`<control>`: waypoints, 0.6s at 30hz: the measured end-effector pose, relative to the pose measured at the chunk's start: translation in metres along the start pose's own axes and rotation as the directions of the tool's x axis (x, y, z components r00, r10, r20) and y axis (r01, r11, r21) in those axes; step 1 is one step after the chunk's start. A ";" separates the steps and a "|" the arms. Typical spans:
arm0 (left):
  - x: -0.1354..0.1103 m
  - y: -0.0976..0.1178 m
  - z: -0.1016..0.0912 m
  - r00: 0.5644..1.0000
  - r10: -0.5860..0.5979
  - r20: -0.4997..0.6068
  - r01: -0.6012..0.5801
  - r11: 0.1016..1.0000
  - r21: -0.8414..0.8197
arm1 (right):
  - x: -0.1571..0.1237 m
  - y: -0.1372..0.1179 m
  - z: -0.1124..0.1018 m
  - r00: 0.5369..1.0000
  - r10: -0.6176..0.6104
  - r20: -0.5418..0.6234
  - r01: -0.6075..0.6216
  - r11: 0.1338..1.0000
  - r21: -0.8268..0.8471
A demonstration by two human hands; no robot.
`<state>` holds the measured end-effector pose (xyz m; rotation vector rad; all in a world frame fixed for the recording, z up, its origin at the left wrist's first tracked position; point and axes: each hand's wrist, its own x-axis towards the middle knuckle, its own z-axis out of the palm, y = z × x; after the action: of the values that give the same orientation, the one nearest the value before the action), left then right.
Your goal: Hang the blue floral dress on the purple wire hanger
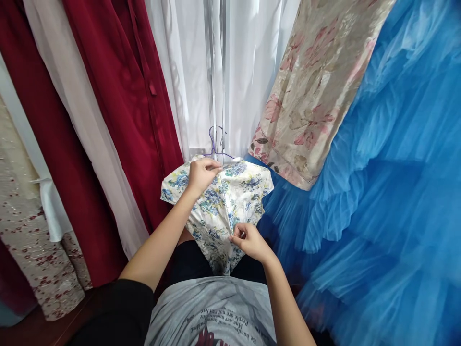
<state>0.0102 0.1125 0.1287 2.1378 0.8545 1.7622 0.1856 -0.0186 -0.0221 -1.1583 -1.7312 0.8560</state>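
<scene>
A white dress [211, 204] with blue, green and yellow flowers hangs in front of me, cap sleeves spread to both sides. It is on a purple hanger [213, 144], whose hook rises above the neckline. At the neckline, my left hand [204, 175] pinches the cloth at the top of the centre seam. Lower down, my right hand [248, 240] is closed, thumb and forefinger pinched at the same seam line, which looks like a zipper. Whether a zipper pull is between those fingers I cannot make out. The dress's lower part narrows toward my lap.
Dark red drapes [108, 96] and a pale pink one hang at the left, beside a cream embroidered fabric [39, 259]. White cloth [248, 72] hangs behind the hanger. To the right are a beige floral garment [313, 96] and a large blue ruffled tulle dress [403, 202].
</scene>
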 end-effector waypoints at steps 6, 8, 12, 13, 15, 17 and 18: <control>0.038 0.003 0.000 0.995 0.090 -0.051 -0.086 0.994 0.059 | -0.009 0.016 -0.002 0.994 0.055 0.091 -0.051 0.998 -0.042; 0.034 0.003 -0.004 0.999 0.041 0.025 -0.043 0.995 0.088 | -0.010 0.022 0.000 0.995 0.069 0.076 -0.063 0.995 -0.076; 0.015 0.009 -0.020 0.985 0.016 0.169 -0.045 0.984 0.170 | 0.008 -0.001 -0.007 0.993 0.015 0.114 -0.009 0.999 -0.046; 0.012 0.012 -0.024 0.981 0.031 0.193 -0.071 0.977 0.201 | 0.018 -0.015 -0.010 0.994 -0.027 0.108 0.030 0.999 -0.024; 0.008 0.017 -0.031 0.961 0.099 0.256 -0.166 0.953 0.253 | 0.045 -0.048 -0.019 0.991 -0.127 0.042 0.129 0.991 -0.027; 0.007 0.020 -0.036 0.921 0.196 0.338 -0.292 0.919 0.263 | 0.077 -0.078 -0.026 0.973 -0.215 -0.084 0.208 0.975 -0.083; 0.007 0.020 -0.038 0.896 0.235 0.377 -0.344 0.903 0.255 | 0.093 -0.089 -0.028 0.961 -0.243 -0.131 0.230 0.968 -0.104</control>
<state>-0.0198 0.0936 0.1546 2.8075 0.7954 1.3741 0.1612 0.0415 0.0930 -1.0174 -1.7595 0.5434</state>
